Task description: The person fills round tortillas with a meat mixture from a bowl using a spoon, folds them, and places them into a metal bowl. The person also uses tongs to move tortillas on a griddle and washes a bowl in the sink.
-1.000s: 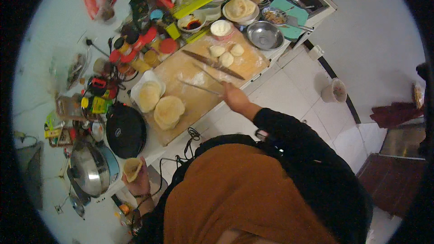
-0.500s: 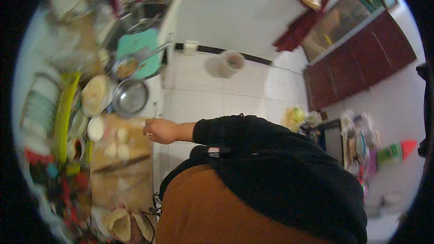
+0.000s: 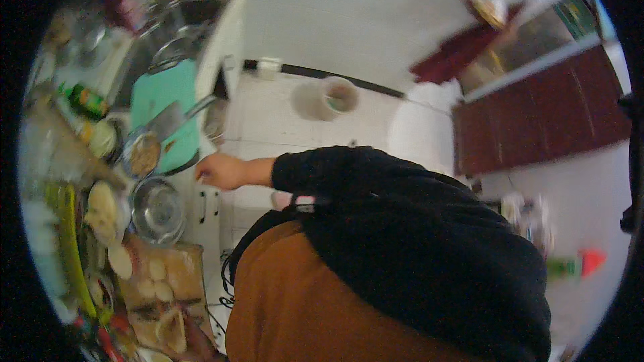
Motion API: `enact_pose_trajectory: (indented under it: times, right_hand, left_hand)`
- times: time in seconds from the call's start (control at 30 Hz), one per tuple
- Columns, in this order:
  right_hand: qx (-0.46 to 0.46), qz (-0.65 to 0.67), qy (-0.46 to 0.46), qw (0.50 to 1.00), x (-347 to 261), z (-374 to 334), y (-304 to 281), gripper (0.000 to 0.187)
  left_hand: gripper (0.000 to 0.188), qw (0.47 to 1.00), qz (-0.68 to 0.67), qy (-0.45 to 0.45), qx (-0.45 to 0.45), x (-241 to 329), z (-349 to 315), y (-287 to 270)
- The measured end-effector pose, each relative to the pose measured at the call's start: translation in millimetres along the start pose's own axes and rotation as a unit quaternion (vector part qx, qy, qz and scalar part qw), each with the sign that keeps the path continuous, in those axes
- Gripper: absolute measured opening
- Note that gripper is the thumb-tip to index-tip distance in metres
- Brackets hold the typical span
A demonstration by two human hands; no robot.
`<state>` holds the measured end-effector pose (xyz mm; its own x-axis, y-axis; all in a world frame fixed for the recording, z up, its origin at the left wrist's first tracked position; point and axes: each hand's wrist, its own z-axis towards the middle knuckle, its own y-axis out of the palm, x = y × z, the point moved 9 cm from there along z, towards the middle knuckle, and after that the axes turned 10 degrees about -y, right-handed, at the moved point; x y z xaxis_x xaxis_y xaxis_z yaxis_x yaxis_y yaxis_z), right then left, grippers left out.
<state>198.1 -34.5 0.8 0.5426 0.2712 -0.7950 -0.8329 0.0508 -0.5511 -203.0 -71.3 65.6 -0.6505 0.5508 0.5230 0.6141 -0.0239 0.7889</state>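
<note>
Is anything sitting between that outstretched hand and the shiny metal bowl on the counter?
Nothing visible. The hand hangs at the counter's edge, and the steel bowl lies just below and to its left, with only bare counter edge between them. The picture is blurred, so small items could escape notice.

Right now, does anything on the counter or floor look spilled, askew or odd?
Nothing is clearly spilled or broken. The right hand hovers by the green cutting board; the counter is crowded, and blur hides finer detail.

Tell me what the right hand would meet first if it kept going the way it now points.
Likely the teal cutting board at the counter edge, just beyond the right hand; the steel bowl sits lower left of that line. Blur leaves depth unclear.
</note>
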Motion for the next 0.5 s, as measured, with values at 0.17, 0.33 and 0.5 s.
enact_pose_trajectory:
  times: [0.17,0.33,0.5]
  right_hand:
    - [0.021,0.186,0.184,0.965,77,44,-37,0.043]
    - [0.121,0.242,0.240,0.932,105,127,-40,0.063]
    - [0.194,0.273,0.319,0.887,80,142,-23,0.051]
  left_hand:
    - [0.057,0.993,-0.064,-0.032,-0.091,-10,30,20]
    - [0.063,0.992,-0.105,-0.067,0.038,-6,83,6]
    - [0.062,0.988,-0.139,-0.074,-0.004,6,54,50]
